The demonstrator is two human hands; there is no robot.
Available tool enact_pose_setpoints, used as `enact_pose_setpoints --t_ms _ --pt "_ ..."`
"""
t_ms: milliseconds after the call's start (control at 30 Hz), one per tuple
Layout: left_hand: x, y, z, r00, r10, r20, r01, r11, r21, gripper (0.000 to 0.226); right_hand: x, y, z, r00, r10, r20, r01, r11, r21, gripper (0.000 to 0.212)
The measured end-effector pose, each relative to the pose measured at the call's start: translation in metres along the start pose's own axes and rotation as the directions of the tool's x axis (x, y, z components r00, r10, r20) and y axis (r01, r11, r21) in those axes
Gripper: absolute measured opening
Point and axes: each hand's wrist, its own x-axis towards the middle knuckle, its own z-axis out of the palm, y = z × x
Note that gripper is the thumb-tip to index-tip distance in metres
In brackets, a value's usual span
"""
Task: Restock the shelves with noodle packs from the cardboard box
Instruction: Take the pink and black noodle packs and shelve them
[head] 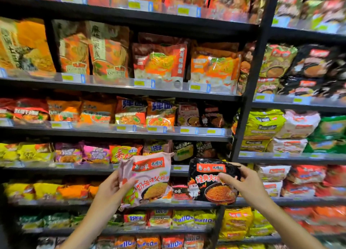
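Black store shelves (119,132) crowded with noodle bags — two packs held up in front.
Left hand (112,188) pinches one pink noodle pack (148,175) at 6 o'clock, by its left edge; right hand (245,183) clasps one black noodle pack (209,181) at 5 o'clock — thumb across its orange-lettered front, fingers curled behind.

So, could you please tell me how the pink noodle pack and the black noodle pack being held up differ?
The pink noodle pack is pale pink, while the black noodle pack is black with flame art. The pink one is in the left hand, the black one in the right hand. The pink pack tilts noticeably; the black pack sits nearer level. Both carry the same red brand label and show a bowl of noodles.
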Motion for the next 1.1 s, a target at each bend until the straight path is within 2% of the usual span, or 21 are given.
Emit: enact_pose_setpoints --t_ms 100,233,533,633,733,1100 --pt "0.021 -0.003 0.008 0.998 0.002 0.065 0.001 0.999 -0.044 0.037 0.004 0.001 -0.004 0.998 0.019 -0.053 -0.02 1.0 -0.016 0.028" --pt "0.055 -0.011 0.02 0.995 0.036 0.095 -0.035 0.999 -0.012 0.044 0.014 0.017 -0.008 0.997 0.026 -0.078 -0.029 0.999 -0.034 0.024" --pt "0.146 0.007 0.083 0.965 0.168 0.2 -0.187 0.979 0.084 0.026 0.064 0.059 -0.024 0.989 0.037 -0.144 -0.042 0.999 -0.03 0.032" --pt "0.179 0.015 0.108 0.967 0.168 0.192 -0.179 0.983 0.043 0.029 0.085 0.063 -0.031 0.988 0.035 -0.147 -0.037 0.999 -0.011 0.028" --pt "0.206 0.022 0.128 0.965 0.17 0.201 -0.172 0.985 -0.004 0.02 0.103 0.067 -0.035 0.985 0.029 -0.169 -0.026 0.999 0.022 0.025" --pt "0.344 0.022 0.19 0.962 0.246 0.122 -0.255 0.965 0.063 0.013 0.145 0.076 -0.042 0.97 0.02 -0.244 -0.019 1.0 0.006 0.026"
